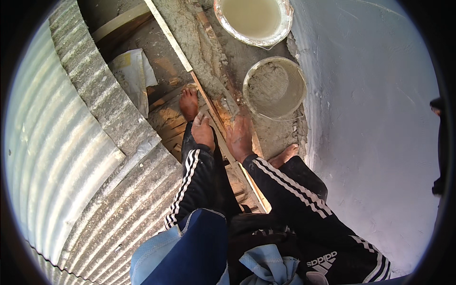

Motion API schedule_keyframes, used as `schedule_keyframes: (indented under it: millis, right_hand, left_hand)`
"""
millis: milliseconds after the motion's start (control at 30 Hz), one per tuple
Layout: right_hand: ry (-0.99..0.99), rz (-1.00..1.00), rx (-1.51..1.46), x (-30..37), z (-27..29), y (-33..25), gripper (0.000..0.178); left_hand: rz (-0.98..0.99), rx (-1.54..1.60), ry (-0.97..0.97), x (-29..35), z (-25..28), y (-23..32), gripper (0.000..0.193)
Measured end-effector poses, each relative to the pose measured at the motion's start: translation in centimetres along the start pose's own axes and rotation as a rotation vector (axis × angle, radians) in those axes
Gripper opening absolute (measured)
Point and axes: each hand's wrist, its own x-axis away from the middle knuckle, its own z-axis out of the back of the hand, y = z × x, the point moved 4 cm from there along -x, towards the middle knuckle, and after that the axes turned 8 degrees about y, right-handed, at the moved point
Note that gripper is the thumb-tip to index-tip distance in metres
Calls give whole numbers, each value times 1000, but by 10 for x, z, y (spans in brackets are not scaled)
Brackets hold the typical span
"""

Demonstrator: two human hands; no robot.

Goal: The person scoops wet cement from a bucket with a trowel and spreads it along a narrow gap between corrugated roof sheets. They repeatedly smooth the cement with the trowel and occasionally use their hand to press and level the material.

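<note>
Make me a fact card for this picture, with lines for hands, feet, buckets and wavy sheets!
Left hand: left of a thin wooden strip; grip unclear
Right hand: right of that strip, fingers pointing forward; grip unclear
Feet: bare left foot, bare right foot
Far bucket: cloudy liquid inside
Near bucket: grey wet-looking mix inside
Wavy sheets: on the left, grey and pale

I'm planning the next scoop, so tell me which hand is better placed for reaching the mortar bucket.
Probably the right hand: it is the nearer one, just below and left of the mortar bucket in the view. The left hand is farther off, by the bare left foot.
</note>
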Motion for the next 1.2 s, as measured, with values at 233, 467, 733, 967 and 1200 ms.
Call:
schedule_keyframes:
  millis: [233,467,733,967,1200]
  right_hand:
    - [-131,-188,307,-8,143,67,43]
    - [-286,-130,531,-142,135,107,20]
    - [-141,10,525,-53,168,140,26]
    - [-279,-312,382,-73,144,215,28]
    - [-413,-380,-323,-41,82,237,65]
  left_hand:
    - [-1023,-463,-215,59,-38,81,48]
    - [-863,-1008,-538,13,-204,140,53]
    - [-318,-609,-802,31,-186,100,63]
    - [-764,-780,-1007,104,-165,65,63]
    - [-867,-596,-1155,107,-171,71,68]
